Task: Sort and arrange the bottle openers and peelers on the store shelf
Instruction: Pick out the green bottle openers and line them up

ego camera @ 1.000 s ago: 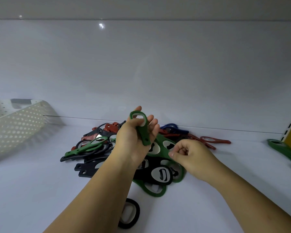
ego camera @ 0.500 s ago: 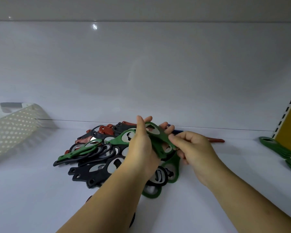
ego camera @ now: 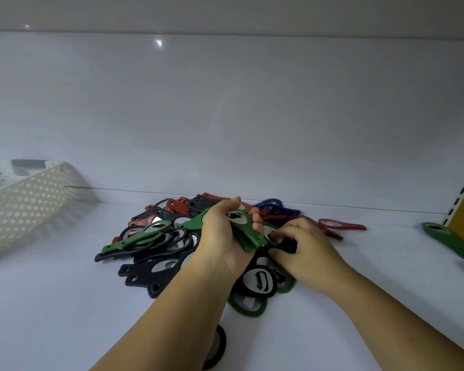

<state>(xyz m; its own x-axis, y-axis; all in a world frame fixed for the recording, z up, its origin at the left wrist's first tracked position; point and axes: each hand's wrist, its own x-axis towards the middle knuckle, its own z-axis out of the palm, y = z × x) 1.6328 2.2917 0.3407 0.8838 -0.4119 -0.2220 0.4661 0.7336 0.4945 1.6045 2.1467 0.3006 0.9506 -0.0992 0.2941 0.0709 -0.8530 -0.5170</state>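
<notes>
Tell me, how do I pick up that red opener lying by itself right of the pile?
Pinch the red opener by its thin straight handle, coming from above on the right. It lies flat on the shelf with the handle pointing right, away from the pile, so that end is free. The ring end sits close to other openers.

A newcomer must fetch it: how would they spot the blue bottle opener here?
Find the mixed pile in the middle of the white shelf. Go to its far right edge, by the back wall, just beyond the fingertips of the left hand. The blue opener lies there, the only blue piece among green, black and red ones.
</notes>
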